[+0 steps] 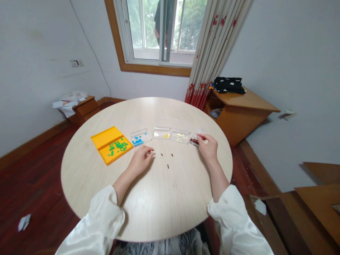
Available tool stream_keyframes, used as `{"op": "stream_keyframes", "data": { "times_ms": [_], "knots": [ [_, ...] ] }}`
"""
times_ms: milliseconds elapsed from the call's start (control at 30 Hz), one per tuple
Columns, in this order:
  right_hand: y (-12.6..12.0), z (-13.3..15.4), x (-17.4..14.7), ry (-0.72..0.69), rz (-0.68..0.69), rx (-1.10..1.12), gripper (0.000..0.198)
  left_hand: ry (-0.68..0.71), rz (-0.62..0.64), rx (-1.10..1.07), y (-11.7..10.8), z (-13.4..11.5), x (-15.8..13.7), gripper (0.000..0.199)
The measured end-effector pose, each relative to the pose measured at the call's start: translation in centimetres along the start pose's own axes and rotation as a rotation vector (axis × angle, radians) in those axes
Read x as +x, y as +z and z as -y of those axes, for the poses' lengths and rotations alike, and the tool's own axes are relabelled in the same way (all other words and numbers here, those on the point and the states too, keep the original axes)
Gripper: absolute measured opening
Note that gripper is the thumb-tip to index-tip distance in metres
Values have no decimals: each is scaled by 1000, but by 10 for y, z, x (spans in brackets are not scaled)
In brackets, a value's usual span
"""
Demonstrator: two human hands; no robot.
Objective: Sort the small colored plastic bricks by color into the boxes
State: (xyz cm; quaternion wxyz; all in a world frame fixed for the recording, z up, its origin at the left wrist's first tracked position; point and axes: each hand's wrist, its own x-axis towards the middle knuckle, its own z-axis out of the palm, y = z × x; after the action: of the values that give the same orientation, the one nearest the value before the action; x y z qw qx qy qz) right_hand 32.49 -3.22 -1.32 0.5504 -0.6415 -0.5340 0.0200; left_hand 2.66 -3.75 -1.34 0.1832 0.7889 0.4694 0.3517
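Observation:
My right hand [208, 147] reaches into a clear box [191, 142] of dark brown pieces [194, 141] at the right end of a row. Its fingers are pinched together at the pieces; what lies between them is hidden. My left hand [140, 161] rests low over the table, fingers loosely bent and apart, holding nothing I can see. Just right of it, three small brown pieces lie apart on the tabletop: one upper left [162, 154], one upper right [172, 154] and one lower down [168, 166].
On the round table [170, 205] stand clear boxes with blue pieces [137, 141], yellow pieces [166, 136] and cream pieces [180, 137]. An open orange case [106, 137] with green pieces [118, 146] lies left. Beyond the right rim is a wooden cabinet [247, 106] bearing dark cloth.

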Motion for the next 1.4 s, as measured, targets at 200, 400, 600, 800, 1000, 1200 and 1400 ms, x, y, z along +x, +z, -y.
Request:
{"op": "stream_keyframes", "data": {
  "times_ms": [200, 400, 600, 800, 1000, 1200, 1400],
  "knots": [
    [13, 19, -15, -180, 515, 82, 12, 18, 31, -28, 0, -1, 0, 15],
    [20, 41, -29, -251, 775, -25, 11, 32, 100, -21, 3, 0, -1, 25],
    [24, 42, -32, -268, 818, -67, 12, 20, 117, -21, 3, 0, -1, 25],
    [25, 45, -31, -261, 842, -75, 6, 12, 133, -21, 4, -1, 0, 26],
    [25, 44, -31, -266, 834, -52, 5, 15, 127, -22, 4, -2, 0, 26],
    [25, 43, -30, -225, 795, 25, 7, 19, 113, -31, 3, -2, 0, 25],
    [24, 39, -23, -128, 529, 109, 17, 32, 129, -24, 6, -3, 0, 28]
  ]
}}
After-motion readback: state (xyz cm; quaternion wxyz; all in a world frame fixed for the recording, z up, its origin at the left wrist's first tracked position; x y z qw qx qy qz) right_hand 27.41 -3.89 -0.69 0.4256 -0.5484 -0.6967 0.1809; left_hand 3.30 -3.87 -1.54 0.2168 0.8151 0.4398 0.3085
